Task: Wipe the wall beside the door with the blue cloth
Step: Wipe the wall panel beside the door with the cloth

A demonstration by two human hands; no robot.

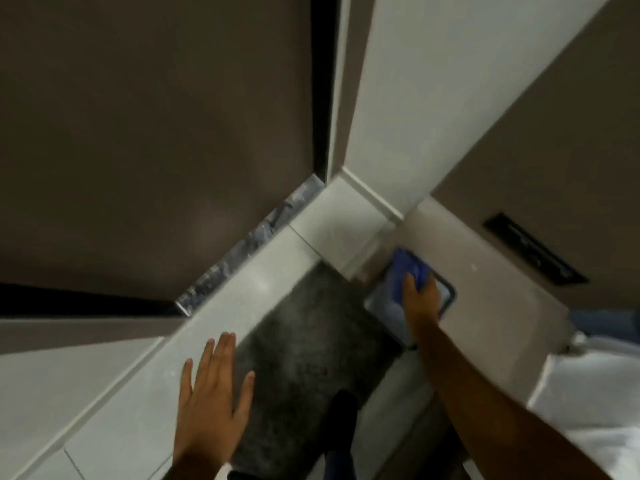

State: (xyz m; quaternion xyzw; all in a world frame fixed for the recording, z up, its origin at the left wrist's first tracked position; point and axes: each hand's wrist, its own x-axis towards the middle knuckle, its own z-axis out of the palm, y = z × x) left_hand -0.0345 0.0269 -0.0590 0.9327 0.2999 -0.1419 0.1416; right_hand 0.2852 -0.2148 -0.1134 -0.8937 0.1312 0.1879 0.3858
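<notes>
Pressing the blue cloth (412, 266) flat to the wall (491, 292) low at 4 o'clock, the right hand (420, 296) grasps it, likely so palm pressure scrubs. Left hand (211, 382), 7 o'clock, is released, fingers spread, empty, probably for balance near the door (156, 133).

Looks like a home or flat entrance, indoors, seen steeply down. I'm standing on a dark grey doormat (304, 344) laid against a pale tiled skirting (221, 327) at the foot of a big brown door (156, 133) with a black edge strip. White corner trim (408, 98) runs beside it, taupe painted wall (502, 161) to the right with a black slotted vent plate (535, 252). Marbled threshold strip (249, 240) under the door. Blurry frame, finer detail unreadable.
</notes>
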